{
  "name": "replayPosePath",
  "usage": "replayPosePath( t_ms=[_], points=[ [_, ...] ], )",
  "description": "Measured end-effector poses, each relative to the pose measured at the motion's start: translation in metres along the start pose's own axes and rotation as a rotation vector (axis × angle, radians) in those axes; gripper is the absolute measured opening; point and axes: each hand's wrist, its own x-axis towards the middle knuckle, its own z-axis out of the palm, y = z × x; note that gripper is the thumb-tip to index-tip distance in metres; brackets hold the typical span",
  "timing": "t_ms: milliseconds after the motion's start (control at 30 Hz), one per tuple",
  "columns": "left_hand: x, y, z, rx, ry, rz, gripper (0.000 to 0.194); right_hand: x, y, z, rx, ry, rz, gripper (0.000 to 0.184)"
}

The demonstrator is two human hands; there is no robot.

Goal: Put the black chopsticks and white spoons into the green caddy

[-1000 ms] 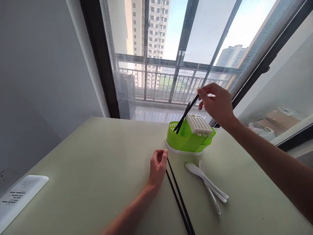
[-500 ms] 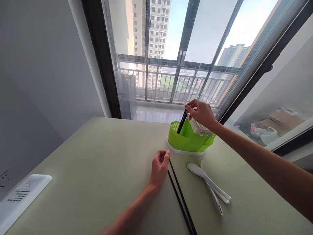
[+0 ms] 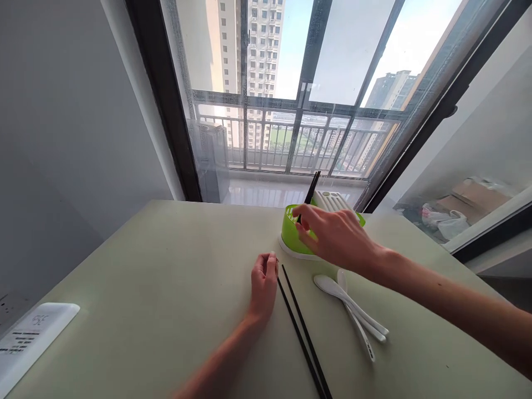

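Observation:
My right hand [image 3: 338, 235] hovers in front of the green cutlery holder [image 3: 290, 235], thumb and fingers apart and nothing seen in its grasp. Black chopsticks [image 3: 313, 187] stand tilted in the holder, partly behind that hand. My left hand [image 3: 264, 282] is closed, thumb against fingers, at the upper ends of two more black chopsticks [image 3: 302, 332] lying on the table. It hides one chopstick's end, and I cannot tell whether it pinches it. White spoons [image 3: 351, 302] lie crossed on the table below my right hand.
A white slotted piece [image 3: 334, 200] sits on the holder's back side. On the pale green table [image 3: 187, 288] a white power strip or similar device [image 3: 39, 332] lies at the left edge. Behind the table is a glass door with a dark frame [image 3: 160, 94].
My right hand has let go of the chopsticks in the holder and come down towards me, its fingers opening. My left hand stays by the chopsticks on the table. The view has shifted slightly.

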Motion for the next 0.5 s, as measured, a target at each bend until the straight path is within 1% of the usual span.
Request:
replayPosePath(
  t_ms=[67,133,200,267,367,433,500],
  points=[
    [0.001,-0.004,0.000,-0.010,0.066,0.016,0.037,-0.017,-0.014,0.006,-0.042,-0.202,-0.043,0.020],
    [0.002,-0.009,-0.001,0.000,0.121,0.030,0.037,-0.034,-0.024,0.017,-0.071,-0.404,-0.045,0.024],
    [0.003,-0.013,-0.002,0.015,0.142,0.031,0.036,-0.049,-0.034,0.032,-0.088,-0.546,-0.026,0.030],
    [0.004,-0.016,-0.003,0.025,0.140,0.026,0.036,-0.062,-0.044,0.048,-0.097,-0.590,0.009,0.036],
    [0.004,-0.017,-0.004,0.037,0.130,0.023,0.035,-0.074,-0.058,0.068,-0.107,-0.570,0.007,0.041],
    [0.003,-0.016,-0.004,0.042,0.128,0.023,0.034,-0.075,-0.065,0.078,-0.110,-0.574,0.002,0.034],
    [0.003,-0.015,-0.004,0.043,0.125,0.016,0.034,-0.072,-0.069,0.087,-0.100,-0.613,0.020,0.025]
  ],
)
